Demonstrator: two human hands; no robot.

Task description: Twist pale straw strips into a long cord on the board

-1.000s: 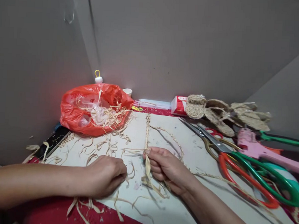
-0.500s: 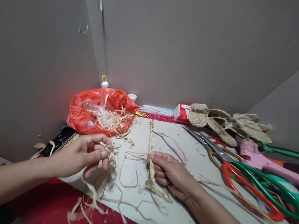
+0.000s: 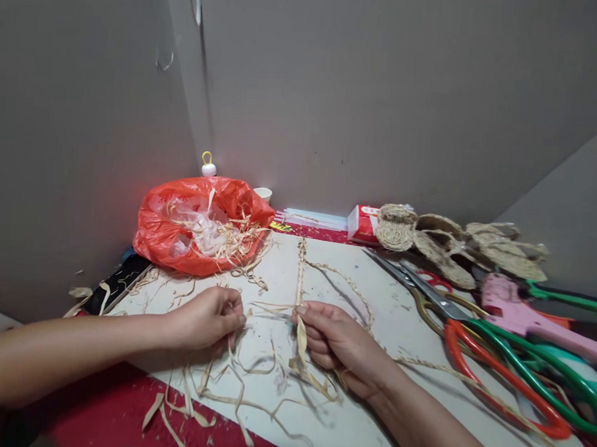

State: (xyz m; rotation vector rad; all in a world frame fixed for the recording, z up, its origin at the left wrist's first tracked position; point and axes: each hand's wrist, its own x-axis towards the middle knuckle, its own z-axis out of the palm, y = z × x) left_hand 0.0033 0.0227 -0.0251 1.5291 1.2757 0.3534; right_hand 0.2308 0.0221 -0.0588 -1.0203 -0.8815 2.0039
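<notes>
My right hand [image 3: 335, 339] is closed on the near end of a thin braided straw cord [image 3: 301, 267] that runs away from me across the white board [image 3: 370, 387]. Loose strips trail from under its fingers. My left hand [image 3: 208, 319] is pinched shut on a few loose straw strips [image 3: 231, 367] lying on the board just left of the cord. The two hands are about a hand's width apart.
A red plastic bag [image 3: 198, 225] of straw sits at the back left. Scissors with red and green handles [image 3: 496, 354] and a pink tool [image 3: 528, 319] lie to the right. Woven straw pieces [image 3: 452, 238] and a red-white box [image 3: 361, 223] line the back wall.
My left hand lifted straw strips off the board, then came down again closer to the cord, still pinching strips. My right hand stayed on the braid.
</notes>
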